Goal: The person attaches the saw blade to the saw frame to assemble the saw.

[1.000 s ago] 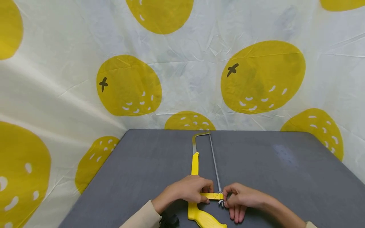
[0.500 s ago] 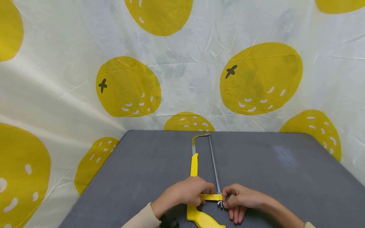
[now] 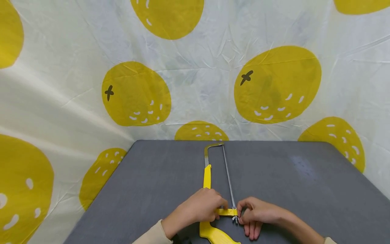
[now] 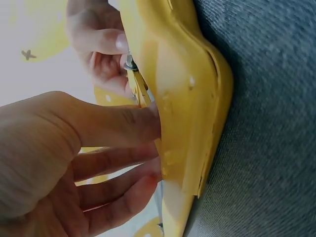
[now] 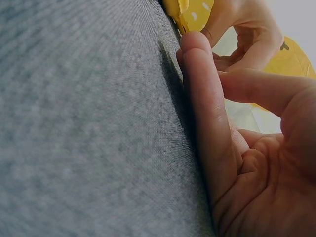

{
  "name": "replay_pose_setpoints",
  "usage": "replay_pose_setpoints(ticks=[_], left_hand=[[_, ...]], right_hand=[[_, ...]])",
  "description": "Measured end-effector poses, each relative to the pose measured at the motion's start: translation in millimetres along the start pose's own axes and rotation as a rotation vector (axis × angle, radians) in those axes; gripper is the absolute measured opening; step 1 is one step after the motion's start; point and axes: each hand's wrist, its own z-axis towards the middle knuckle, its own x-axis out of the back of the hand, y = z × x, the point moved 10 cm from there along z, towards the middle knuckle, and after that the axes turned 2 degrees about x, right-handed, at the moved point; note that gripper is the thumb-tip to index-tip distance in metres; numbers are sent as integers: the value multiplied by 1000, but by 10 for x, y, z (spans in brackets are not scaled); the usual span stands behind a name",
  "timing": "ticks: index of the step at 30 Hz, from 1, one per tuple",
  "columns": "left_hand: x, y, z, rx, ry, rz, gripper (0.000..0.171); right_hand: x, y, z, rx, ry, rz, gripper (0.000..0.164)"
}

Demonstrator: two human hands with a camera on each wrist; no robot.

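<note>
A hacksaw with a yellow frame (image 3: pixel 207 176) lies on the grey table, its handle (image 3: pixel 217 235) toward me. Its thin blade (image 3: pixel 228 179) runs along the right side. My left hand (image 3: pixel 203 205) grips the yellow cross arm in front of the handle; in the left wrist view the thumb (image 4: pixel 123 123) presses against the yellow frame. At the cross arm's right end sits a metal wing nut (image 3: pixel 235 220). My right hand (image 3: pixel 260 211) pinches there with thumb and index finger, while its lower fingers (image 5: pixel 210 108) rest along the table. Its fingertips partly hide the nut.
The grey table (image 3: pixel 289 183) extends on both sides of the saw and beyond it. A white sheet (image 3: pixel 201 91) printed with yellow fruit hangs behind and to the left. The saw's far end lies near the table's back edge.
My left fingers shift slightly on the cross arm. The right hand stays at the wing nut, whose wings look turned a little. The head view tilts slightly.
</note>
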Motion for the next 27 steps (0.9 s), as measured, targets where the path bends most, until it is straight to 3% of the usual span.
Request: replay_pose_setpoints(ticks=[4,12,27], left_hand=[[32,-5,7,-12,26,18,29],[-21,-90,15,27,-42,-74,29],[-80,-167,5,56,-78,-114,24]], right_hand=[[25,-9,11,10,16,-17,11],[33,1,30,4,6,-16,11],[16,-4,44,11,-15,-4,12]])
